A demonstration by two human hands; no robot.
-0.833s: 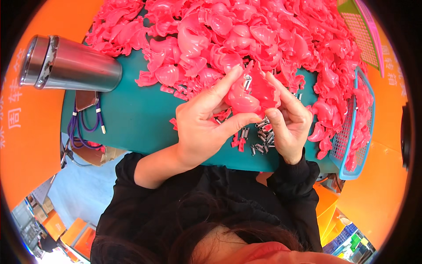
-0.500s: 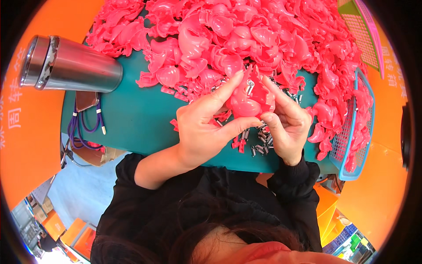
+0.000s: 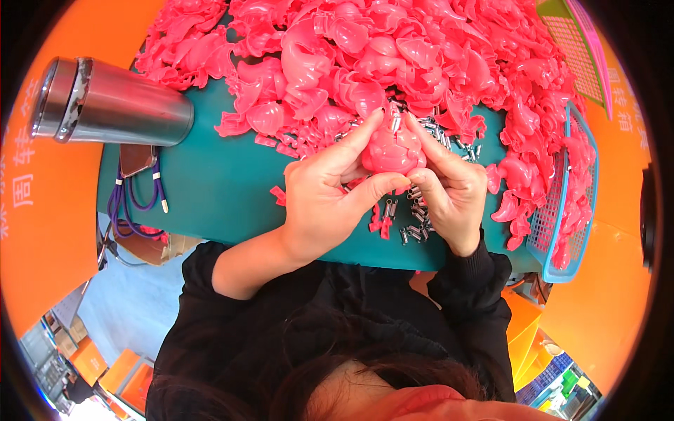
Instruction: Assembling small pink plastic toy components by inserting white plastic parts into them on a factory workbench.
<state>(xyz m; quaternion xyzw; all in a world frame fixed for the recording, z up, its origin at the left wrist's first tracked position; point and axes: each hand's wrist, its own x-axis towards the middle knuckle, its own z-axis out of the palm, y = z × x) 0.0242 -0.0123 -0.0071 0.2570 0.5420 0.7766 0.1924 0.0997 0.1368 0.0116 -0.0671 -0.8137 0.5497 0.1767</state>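
Between both hands I hold a rounded pink plastic figure shell, its halves pressed together. A small shiny metal cylinder shows at its far end. My left hand grips the shell's left side, thumb at the near end and index finger at the far end. My right hand closes on the right side in the same way. Beneath and beside the hands lie several loose metal cylinders and small pink clips on the green tabletop.
A large heap of pink shell pieces covers the far side and right of the table. At right stands a blue basket with more pieces. A green and pink basket is behind it. A steel tumbler and a purple cord are at left.
The shell's halves, apart before with the metal cylinder between them, have come together. My right hand has moved slightly left toward my left hand.
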